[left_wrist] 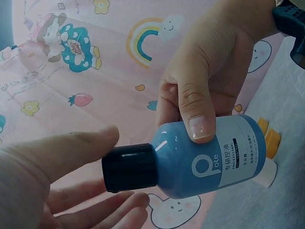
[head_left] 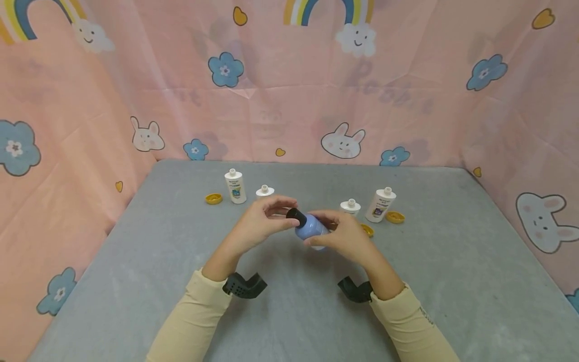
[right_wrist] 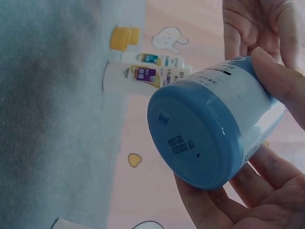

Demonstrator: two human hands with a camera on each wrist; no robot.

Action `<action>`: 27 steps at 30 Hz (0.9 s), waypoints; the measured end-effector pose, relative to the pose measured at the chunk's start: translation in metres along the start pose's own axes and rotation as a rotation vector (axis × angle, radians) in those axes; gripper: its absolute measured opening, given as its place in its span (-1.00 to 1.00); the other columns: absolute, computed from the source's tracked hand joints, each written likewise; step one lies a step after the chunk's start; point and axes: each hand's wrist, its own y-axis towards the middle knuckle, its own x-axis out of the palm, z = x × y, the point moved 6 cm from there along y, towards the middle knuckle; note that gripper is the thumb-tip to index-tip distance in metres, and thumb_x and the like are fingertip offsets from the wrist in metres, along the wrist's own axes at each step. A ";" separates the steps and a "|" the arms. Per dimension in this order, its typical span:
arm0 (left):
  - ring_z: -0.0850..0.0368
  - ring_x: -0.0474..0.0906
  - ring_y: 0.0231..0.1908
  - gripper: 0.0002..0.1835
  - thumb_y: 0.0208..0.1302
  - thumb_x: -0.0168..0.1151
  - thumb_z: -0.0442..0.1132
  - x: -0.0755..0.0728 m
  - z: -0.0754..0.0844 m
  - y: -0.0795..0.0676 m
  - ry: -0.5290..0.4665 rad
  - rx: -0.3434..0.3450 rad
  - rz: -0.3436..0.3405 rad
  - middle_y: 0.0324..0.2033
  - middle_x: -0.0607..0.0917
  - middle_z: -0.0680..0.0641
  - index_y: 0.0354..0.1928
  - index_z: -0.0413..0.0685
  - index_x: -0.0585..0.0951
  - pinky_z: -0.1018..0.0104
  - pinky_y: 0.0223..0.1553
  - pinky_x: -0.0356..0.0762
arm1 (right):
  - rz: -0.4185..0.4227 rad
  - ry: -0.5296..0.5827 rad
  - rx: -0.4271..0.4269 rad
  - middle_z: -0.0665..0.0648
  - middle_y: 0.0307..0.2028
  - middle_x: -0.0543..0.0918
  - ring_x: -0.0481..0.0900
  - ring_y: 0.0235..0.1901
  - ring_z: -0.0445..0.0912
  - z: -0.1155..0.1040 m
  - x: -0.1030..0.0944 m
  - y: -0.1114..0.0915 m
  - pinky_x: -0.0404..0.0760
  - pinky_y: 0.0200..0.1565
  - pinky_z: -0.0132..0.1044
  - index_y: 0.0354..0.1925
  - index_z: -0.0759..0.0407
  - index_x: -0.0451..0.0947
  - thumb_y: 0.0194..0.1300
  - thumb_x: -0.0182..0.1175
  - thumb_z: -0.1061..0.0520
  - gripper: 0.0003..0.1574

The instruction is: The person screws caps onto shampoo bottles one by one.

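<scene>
Low over the middle of the table, my right hand grips a blue lotion-type bottle by its body, thumb on the near side in the head view. The bottle lies tilted sideways, its black cap toward my left. My left hand is at that cap, with the thumb at one edge and fingers on the other side, partly hidden behind it. In the left wrist view a white printed label faces the camera. The right wrist view shows the blue base with stamped print.
White bottles without caps stand behind both hands: one at far left, one beside it, two at right. Yellow caps lie near them, at left and right. A pink patterned cloth hangs behind the grey table.
</scene>
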 end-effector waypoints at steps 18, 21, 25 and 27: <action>0.09 0.68 -0.05 -0.69 0.22 0.41 -0.27 0.001 -0.002 0.002 -0.017 -0.012 0.052 -0.06 0.73 -0.14 0.01 -0.15 0.70 0.21 0.03 0.66 | 0.021 -0.010 -0.006 0.25 0.13 0.65 0.60 0.14 0.19 -0.001 -0.001 -0.001 0.57 0.18 0.17 0.16 0.21 0.59 0.04 0.54 0.10 -0.30; 0.06 0.67 -0.02 -0.67 0.22 0.41 -0.28 0.001 -0.002 0.001 -0.012 -0.009 0.042 -0.03 0.72 -0.14 0.03 -0.16 0.69 0.20 0.05 0.66 | 0.017 -0.007 -0.007 0.25 0.14 0.65 0.60 0.16 0.20 -0.001 -0.001 -0.001 0.56 0.19 0.18 0.17 0.21 0.59 0.04 0.54 0.09 -0.29; 0.02 0.67 0.03 -0.66 0.23 0.39 -0.30 0.001 -0.001 0.001 -0.012 -0.001 0.029 0.00 0.71 -0.15 0.05 -0.18 0.68 0.18 0.06 0.66 | 0.016 -0.003 -0.009 0.26 0.14 0.65 0.60 0.16 0.20 -0.001 -0.001 -0.001 0.57 0.18 0.16 0.17 0.21 0.59 0.04 0.54 0.07 -0.28; 0.00 0.67 0.04 -0.66 0.24 0.39 -0.30 0.001 0.000 0.001 -0.010 0.004 0.023 0.02 0.70 -0.15 0.06 -0.18 0.67 0.18 0.07 0.66 | 0.016 -0.002 -0.010 0.26 0.14 0.65 0.60 0.15 0.19 -0.001 -0.002 -0.001 0.58 0.17 0.16 0.17 0.21 0.60 0.04 0.54 0.07 -0.29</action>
